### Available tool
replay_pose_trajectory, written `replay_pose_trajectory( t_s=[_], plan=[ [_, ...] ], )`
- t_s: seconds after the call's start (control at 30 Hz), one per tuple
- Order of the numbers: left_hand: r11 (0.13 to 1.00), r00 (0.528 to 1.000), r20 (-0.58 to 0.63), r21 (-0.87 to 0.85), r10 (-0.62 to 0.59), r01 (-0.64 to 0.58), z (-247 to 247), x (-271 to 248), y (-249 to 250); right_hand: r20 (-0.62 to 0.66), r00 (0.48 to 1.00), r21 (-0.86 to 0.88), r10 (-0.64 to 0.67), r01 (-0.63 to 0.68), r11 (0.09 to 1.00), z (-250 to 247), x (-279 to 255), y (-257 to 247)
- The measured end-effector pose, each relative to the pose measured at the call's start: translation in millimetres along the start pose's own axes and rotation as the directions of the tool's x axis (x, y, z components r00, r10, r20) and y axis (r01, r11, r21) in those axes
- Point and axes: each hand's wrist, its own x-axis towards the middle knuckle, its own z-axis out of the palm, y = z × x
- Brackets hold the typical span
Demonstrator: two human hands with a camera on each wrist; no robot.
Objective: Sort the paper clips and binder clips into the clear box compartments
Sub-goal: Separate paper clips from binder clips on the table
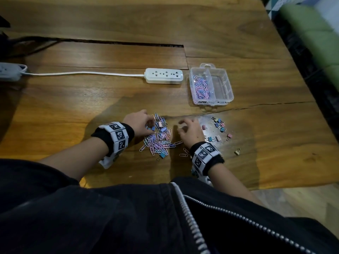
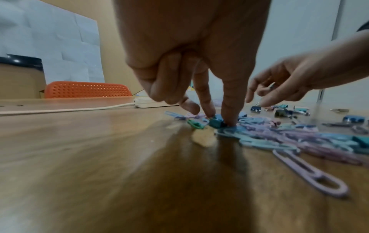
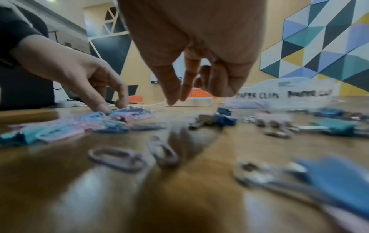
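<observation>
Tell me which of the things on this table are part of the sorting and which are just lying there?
Part of the job:
- clear box
- paper clips
- binder clips
- left hand, pinching a blue binder clip
- right hand, holding nothing

Just lying about:
- power strip and its cord
- white adapter

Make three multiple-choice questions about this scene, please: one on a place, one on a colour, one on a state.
1. Where do the sorted paper clips lie in the clear box?
A. left compartment
B. right compartment
C. both

2. What colour is the power strip?
A. black
B. white
C. orange

3. What is the left hand doing?
A. lying flat on bare table
B. lifting the box
C. pinching a blue binder clip in the pile

Answers: 1 A, the right compartment looks empty; 2 B, it lies white beside the box; 3 C, its fingertips close on the clip.
</observation>
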Motion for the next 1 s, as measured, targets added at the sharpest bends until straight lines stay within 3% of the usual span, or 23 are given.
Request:
replay_pose_trajectory(
  t_s=[0.07, 0.23, 0.37, 0.53, 0.63, 0.83, 1.0],
  plan=[
    [1.000, 1.000, -0.004, -0.008, 0.029, -0.029, -0.2, -0.5, 3.0, 0.075, 0.995, 0.014, -0.065, 0.065, 0.998, 6.8, 1.7, -14.8],
    [0.995, 0.995, -0.011, 0.019, 0.097, -0.097, 4.8, -1.1, 3.3, 0.170, 0.982, -0.081, -0.077, 0.092, 0.992, 20.8, 8.7, -40.0],
    [0.995, 0.994, 0.033, -0.028, 0.101, -0.100, 9.1, -1.7, -2.3, 0.153, 0.985, -0.060, -0.076, 0.086, 0.995, 21.7, 11.6, -41.0],
    [0.967, 0.996, 0.086, -0.254, 0.040, -0.017, 4.9, -2.6, -5.8, 0.086, 0.996, 0.175, 0.037, -0.051, 0.983, 1.3, 6.2, -20.6],
    [0.946, 0.997, 0.066, -0.324, 0.027, -0.004, -0.8, -3.4, -6.4, 0.030, 0.995, 0.174, 0.096, -0.100, 0.980, -11.2, 1.9, 3.2],
    [0.831, 0.998, -0.065, -0.556, -0.025, -0.015, -6.4, 5.6, 18.4, 0.075, 0.994, 0.078, 0.078, -0.083, 0.993, -14.3, -9.8, 26.8],
    [0.691, 0.997, 0.063, -0.723, 0.045, 0.014, -9.9, 13.1, 46.9, 0.095, 0.992, -0.095, 0.079, -0.070, 0.993, -15.7, -10.6, 30.5]
  ],
)
